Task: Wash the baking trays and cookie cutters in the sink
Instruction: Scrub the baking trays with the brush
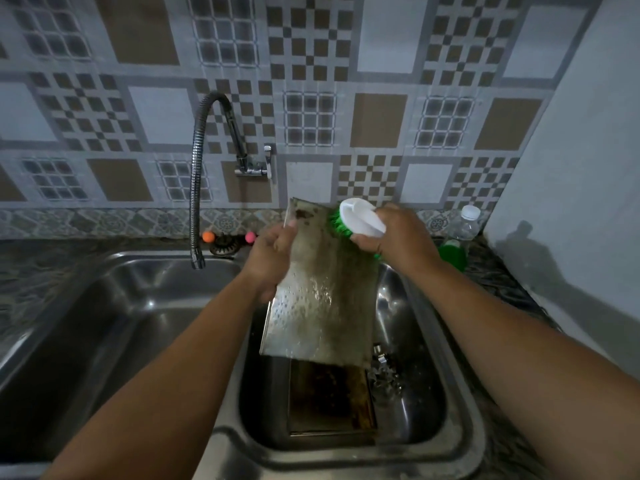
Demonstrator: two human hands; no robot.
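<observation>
We look down at a steel double sink [114, 323] set in a dark desk [498, 271] under a patterned tile wall. A bent hose tap [197, 174] hangs over the left basin. Over the right basin we hold a wet, stained baking tray [322, 306] tilted upright; our left hand [273, 258] grips its left edge, fingers curled round it. A second tray [329, 400] lies in the basin below, cookie cutters [384, 372] beside it. Our right hand [401, 237] grips a white brush [360, 216], green bristles touching the tray's top.

Both forearms bare, no sleeves, rings or watch visible.
</observation>
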